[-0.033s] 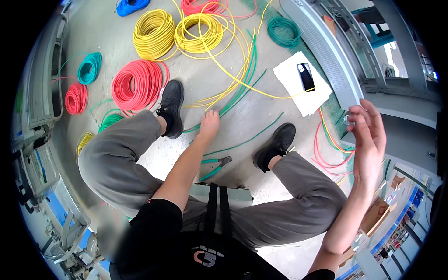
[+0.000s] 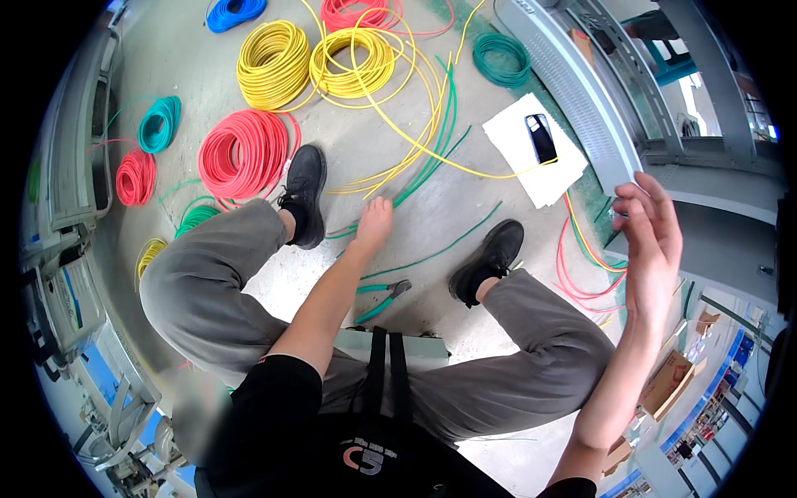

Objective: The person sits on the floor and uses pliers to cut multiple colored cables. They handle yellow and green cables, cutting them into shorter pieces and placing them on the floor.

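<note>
Green wires (image 2: 426, 170) are passing beneath the left hand (image 2: 375, 222), whose back is hiding the contact; cannot tell whether its fingers are gripping or merely touching. Right hand (image 2: 653, 236) is hanging raised, fingers loosely bent and parted, nothing showing between them; their far sides are staying out of sight. At the outer rim everything is bending, and a blurred patch (image 2: 199, 415) is covering part of the lower left.

From the left fingers, the green wires are stretching away ahead and to the right; yellow wires (image 2: 423, 143) are lying just beyond the fingertips. Green-handled cutters (image 2: 399, 289) are resting nearer the body than those fingers. Black phone (image 2: 541, 139) is lying on white sheets (image 2: 508, 137), ahead and left of the right fingers.

Against the earlier frame, both hands are keeping nearly the same pose; a small glint beside the right fingertips is no longer showing.
</note>
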### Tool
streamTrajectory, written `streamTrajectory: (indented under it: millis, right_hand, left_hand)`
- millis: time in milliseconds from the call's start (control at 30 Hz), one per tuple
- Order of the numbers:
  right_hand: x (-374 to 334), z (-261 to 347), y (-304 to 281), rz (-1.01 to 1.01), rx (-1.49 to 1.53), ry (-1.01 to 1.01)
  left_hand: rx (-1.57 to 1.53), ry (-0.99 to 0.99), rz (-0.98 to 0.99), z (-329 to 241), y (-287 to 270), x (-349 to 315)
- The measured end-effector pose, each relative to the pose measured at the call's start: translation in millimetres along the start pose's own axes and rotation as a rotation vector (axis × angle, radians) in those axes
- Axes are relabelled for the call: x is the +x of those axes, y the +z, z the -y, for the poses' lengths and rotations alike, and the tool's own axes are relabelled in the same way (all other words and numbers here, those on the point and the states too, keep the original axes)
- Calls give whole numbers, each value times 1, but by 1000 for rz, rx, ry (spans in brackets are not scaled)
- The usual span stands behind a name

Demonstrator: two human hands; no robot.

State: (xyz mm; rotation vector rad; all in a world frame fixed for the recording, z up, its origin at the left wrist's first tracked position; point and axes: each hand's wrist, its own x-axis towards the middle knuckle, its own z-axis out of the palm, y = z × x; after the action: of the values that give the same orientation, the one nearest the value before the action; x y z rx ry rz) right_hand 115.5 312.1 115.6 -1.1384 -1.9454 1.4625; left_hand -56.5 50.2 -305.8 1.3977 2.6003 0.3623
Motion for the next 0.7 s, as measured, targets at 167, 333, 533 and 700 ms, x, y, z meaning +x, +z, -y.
streamTrajectory:
  millis: [167,333,533,700]
  right_hand:
    - [3,7,13,46,-72,-85]
    - [-3,8,29,21,-105,-151]
    - [-5,-5,58,142,-184,-249]
    - [-7,-21,80,386,-444,-383]
  left_hand:
    - [-34,142,57,-34,-26,14]
    - [-64,117,145,-35,-10,-3]
    - [-643,-289,305,-23,-56,19]
    - [-597,-135,243,-54,-185,24]
